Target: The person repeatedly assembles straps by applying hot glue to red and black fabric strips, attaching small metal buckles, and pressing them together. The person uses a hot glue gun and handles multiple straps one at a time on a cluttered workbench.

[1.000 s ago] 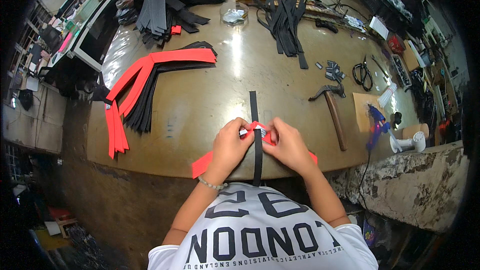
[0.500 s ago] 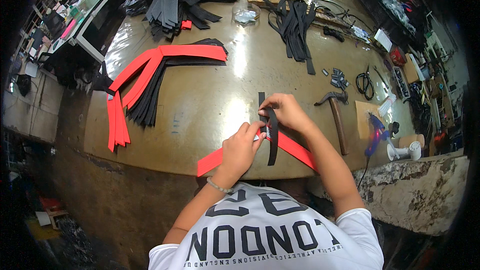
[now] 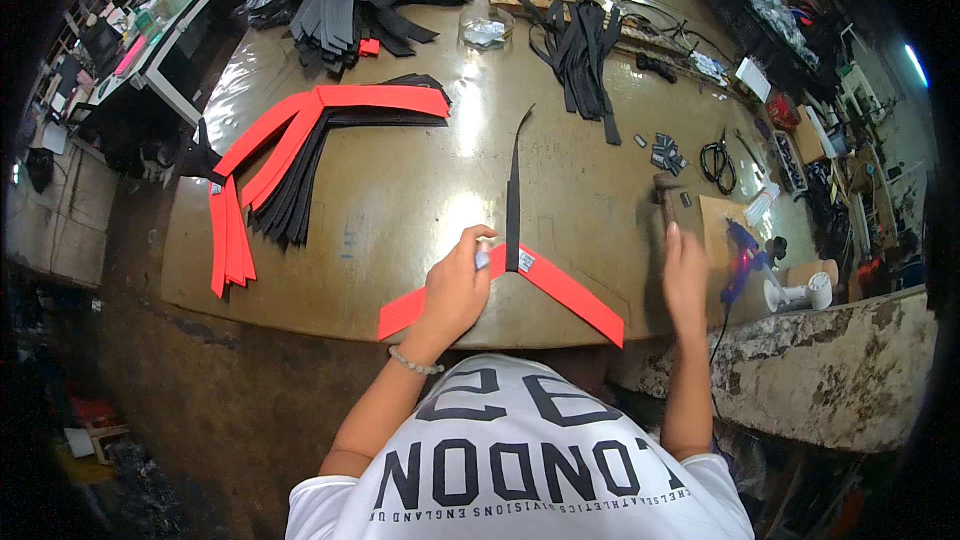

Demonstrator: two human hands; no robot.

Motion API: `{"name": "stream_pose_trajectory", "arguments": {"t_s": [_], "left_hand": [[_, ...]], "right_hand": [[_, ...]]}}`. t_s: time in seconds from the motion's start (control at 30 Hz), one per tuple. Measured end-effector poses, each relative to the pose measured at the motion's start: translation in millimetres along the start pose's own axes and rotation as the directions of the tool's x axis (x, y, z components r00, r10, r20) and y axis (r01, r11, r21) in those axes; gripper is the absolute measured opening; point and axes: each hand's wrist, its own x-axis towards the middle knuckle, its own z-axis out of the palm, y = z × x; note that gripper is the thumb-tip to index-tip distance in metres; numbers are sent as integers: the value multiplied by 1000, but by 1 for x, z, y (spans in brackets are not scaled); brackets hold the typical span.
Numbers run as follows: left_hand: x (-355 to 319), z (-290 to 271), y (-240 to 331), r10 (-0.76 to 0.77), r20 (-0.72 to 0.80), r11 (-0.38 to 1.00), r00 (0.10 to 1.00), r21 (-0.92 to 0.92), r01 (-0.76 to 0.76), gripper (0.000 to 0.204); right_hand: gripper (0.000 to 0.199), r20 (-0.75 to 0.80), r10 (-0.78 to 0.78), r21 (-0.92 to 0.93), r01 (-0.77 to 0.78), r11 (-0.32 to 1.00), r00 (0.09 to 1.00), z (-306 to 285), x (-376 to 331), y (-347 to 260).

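A red strap point(image 3: 574, 303), bent in a wide inverted V, lies at the table's near edge. From its peak a black strip point(image 3: 513, 210) extends away from me, its far tip curling up. A small pale label point(image 3: 525, 260) shows beside the joint. My left hand point(image 3: 459, 282) rests over the strap's left arm, fingers curled in, with a small whitish piece point(image 3: 482, 259) at the fingertips that I cannot identify. Off to the right, my right hand point(image 3: 686, 272) is closed round the handle of a hammer point(image 3: 670, 202); part of the handle is hidden by the hand.
Finished-looking red straps point(image 3: 385, 97) lie over black ones at left. Bundles of black strips point(image 3: 580, 60) sit farther back near a clear round container point(image 3: 486, 30). Small dark clips point(image 3: 668, 154), black scissors point(image 3: 718, 165) and a blue glue gun point(image 3: 741, 258) are at right.
My right hand has let go of the black strip and moved right onto the hammer. The strip now stretches away from the strap. My left hand has shifted slightly left.
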Motion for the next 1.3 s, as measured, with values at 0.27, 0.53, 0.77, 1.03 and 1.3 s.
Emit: {"name": "stream_pose_trajectory", "arguments": {"t_s": [0.27, 0.53, 0.77, 1.03, 1.3], "left_hand": [[1, -2, -8, -5, -30, 990, 1000, -142, 1, 24], [0, -5, 7, 60, 14, 988, 998, 143, -61, 27], [2, 12, 19, 124, -60, 930, 990, 356, -95, 24], [-2, 1, 1, 168, -32, 960, 985, 231, -156, 20], [-9, -27, 0, 168, 121, 961, 978, 200, -190, 23]], "right_hand": [[31, 515, -184, 107, 150, 983, 837, 29, -69, -76], [43, 481, -166, 51, 161, 986, 861, 24, -51, -70], [39, -8, -128, -277, 120, 953, 992, 24, -9, 12], [35, 3, -181, -470, 161, 868, 984, 35, -14, 35], [38, -50, -177, -528, 125, 840, 983, 39, -16, 34]]}}
